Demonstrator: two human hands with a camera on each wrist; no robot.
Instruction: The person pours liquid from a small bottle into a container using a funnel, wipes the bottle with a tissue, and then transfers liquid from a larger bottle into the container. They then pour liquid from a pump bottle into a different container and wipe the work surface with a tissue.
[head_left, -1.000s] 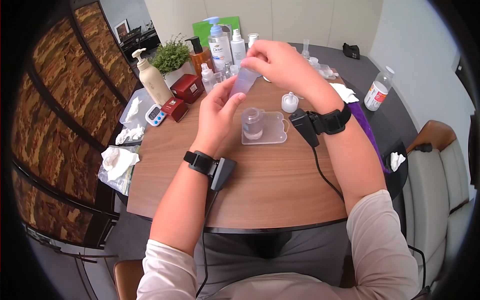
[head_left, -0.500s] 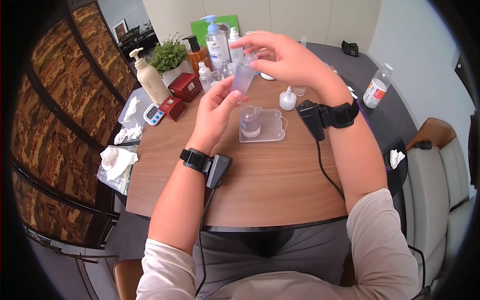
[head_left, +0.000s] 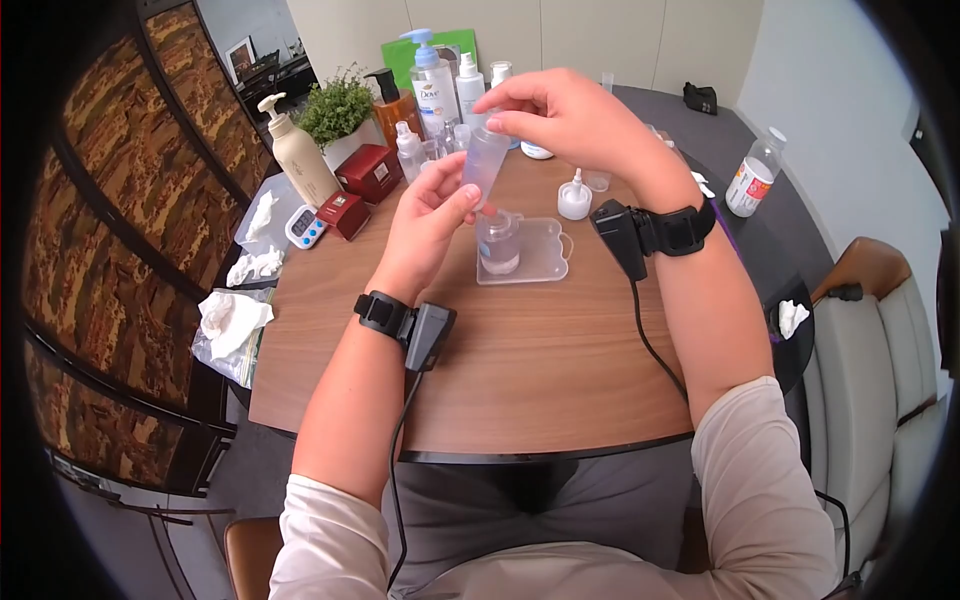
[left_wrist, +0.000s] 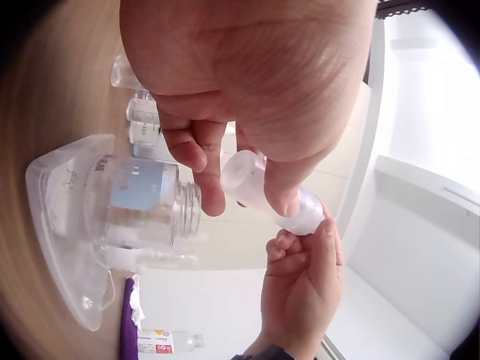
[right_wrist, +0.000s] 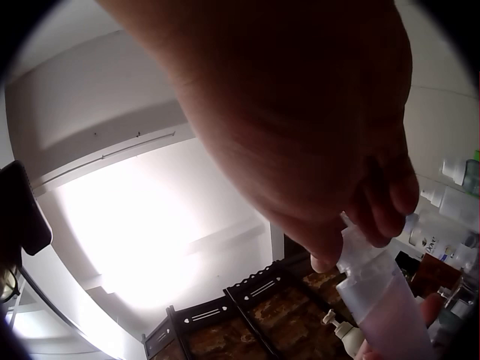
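Observation:
In the head view, my left hand (head_left: 425,232) grips a translucent frosted bottle (head_left: 484,168) between thumb and fingers, tilted, above the table. My right hand (head_left: 575,115) pinches the bottle's narrow top with thumb and fingertips, hiding much of it. Seen from the right wrist, the bottle (right_wrist: 390,311) has a clear neck between those fingers. Below the left hand stands an uncapped clear jar (head_left: 499,255) with a little liquid in it, on a clear plastic tray (head_left: 545,262). The left wrist view shows the jar's threaded mouth (left_wrist: 189,211) close to the left fingers.
A white cap with a nozzle (head_left: 574,202) sits right of the tray. Pump bottles (head_left: 434,95), red boxes (head_left: 370,173), a potted plant (head_left: 340,110) and a timer (head_left: 305,227) line the back and left. At the right stands a labelled bottle (head_left: 752,180).
The right hand loosened its fingers around the bottle's top, then pinched it again. The left hand kept its grip, and the bottle shifted slightly over the jar.

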